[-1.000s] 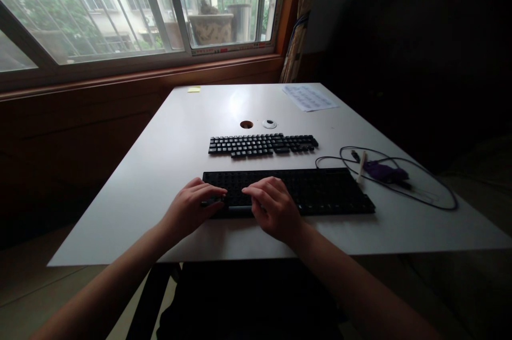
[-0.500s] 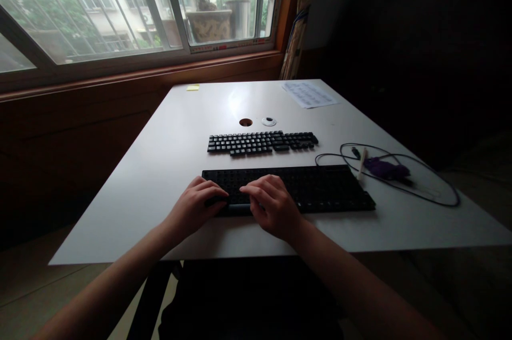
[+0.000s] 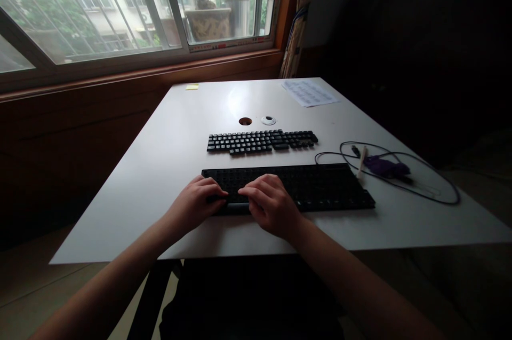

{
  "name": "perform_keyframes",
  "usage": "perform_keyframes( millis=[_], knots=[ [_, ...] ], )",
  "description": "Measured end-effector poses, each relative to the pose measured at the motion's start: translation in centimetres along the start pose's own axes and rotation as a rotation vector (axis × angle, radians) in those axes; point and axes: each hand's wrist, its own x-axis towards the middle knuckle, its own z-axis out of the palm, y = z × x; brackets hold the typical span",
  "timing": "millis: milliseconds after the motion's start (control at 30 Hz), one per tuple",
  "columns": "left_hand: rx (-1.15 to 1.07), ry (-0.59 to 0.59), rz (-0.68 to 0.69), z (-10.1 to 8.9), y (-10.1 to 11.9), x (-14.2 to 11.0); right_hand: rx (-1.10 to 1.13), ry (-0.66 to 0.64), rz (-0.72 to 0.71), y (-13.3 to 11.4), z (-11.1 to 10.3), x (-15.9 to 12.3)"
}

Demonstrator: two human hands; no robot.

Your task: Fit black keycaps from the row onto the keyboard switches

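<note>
A black keyboard (image 3: pixel 328 185) lies near the front of the white table, its key field looking dark and mostly without caps. A long bar-shaped key (image 3: pixel 239 205) shows on its front edge between my hands. My left hand (image 3: pixel 199 198) is bent over the left end, thumb and fingertips close together; what lies between them is hidden. Over the left-middle part, my right hand (image 3: pixel 273 204) has its fingers curled and the index fingertip pointing left at the keys. Whether it pinches anything is too small to tell. Behind the keyboard, several loose black keycaps (image 3: pixel 256 142) stand in keyboard-like rows.
To the right lie a looped black cable (image 3: pixel 452 182), a purple cloth-like item (image 3: pixel 386 167) and a pale stick (image 3: pixel 362 161). Farther back are a round table hole (image 3: pixel 245 121), a white ring cover (image 3: pixel 269 120), printed papers (image 3: pixel 310 93) and a yellow sticky note (image 3: pixel 192 86).
My right index fingertip has shifted slightly left, toward my left hand. My left hand stays nearly in place. The whole view has moved a little; the keycaps and cable lie as before.
</note>
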Motion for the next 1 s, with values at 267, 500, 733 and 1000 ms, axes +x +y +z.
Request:
perform_keyframes(
  millis=[267, 500, 733, 1000],
  knots=[
    [-0.004, 0.017, 0.049, -0.1, -0.1, -0.5, -0.055, -0.125, -0.054, 0.1, 0.2, -0.1],
    [-0.008, 0.030, 0.047, -0.5, -0.1, -0.6, -0.174, -0.250, -0.069, -0.2, 0.8, -0.3],
    [0.021, 0.067, 0.011, -1.6, -0.9, -1.5, -0.266, -0.325, -0.058, -0.3, 1.1, -0.5],
    [0.065, 0.053, -0.014, -1.5, -2.1, -3.6, -0.270, -0.329, -0.049, -0.5, 1.1, -0.4]
  ],
)
